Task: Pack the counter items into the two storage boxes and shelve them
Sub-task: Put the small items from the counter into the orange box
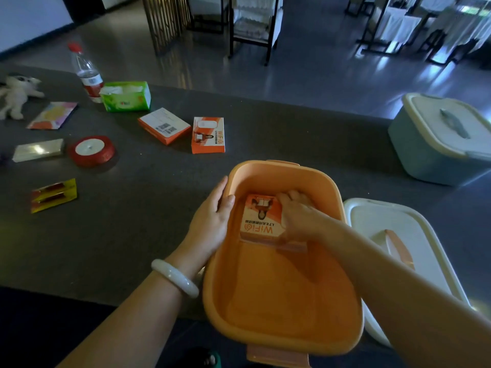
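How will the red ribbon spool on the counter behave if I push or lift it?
The red ribbon spool lies flat on the counter, so a push would probably slide it, not roll it. On edge, being round, it would likely roll. Its glossy ribbon looks slippery.

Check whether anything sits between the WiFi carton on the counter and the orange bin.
Nothing visible: bare counter lies between that carton and the bin, whose lid is off, at its right. Left hand grips the bin's left rim; right hand holds a second carton inside.
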### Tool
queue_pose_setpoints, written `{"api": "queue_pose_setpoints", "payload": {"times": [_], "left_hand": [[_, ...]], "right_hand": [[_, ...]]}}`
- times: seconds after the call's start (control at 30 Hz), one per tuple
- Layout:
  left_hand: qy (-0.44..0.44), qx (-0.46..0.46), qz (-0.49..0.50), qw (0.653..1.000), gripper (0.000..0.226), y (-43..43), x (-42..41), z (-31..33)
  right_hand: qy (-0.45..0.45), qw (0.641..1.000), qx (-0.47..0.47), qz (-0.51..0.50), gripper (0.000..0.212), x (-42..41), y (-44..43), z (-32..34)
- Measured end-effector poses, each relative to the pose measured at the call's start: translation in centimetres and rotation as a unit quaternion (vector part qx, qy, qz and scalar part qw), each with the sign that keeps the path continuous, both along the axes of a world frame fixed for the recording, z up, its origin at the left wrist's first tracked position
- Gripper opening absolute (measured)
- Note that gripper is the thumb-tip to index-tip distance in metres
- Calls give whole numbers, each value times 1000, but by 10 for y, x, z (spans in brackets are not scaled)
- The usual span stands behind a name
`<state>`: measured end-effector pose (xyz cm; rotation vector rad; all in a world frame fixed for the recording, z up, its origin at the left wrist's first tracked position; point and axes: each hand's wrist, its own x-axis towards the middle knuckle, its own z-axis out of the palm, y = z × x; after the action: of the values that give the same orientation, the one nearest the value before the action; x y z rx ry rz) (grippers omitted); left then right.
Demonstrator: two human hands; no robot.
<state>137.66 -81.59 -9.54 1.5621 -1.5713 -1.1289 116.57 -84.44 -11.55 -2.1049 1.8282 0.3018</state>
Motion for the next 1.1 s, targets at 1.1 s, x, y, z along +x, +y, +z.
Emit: {"api": "queue_pose_setpoints", "payload": {"times": [1.1], "left_hand": [[-15, 12, 12, 1000, 50, 0, -2, 0]], "right_hand": [[76, 994, -56, 50, 103, -1, 6, -7]]}}
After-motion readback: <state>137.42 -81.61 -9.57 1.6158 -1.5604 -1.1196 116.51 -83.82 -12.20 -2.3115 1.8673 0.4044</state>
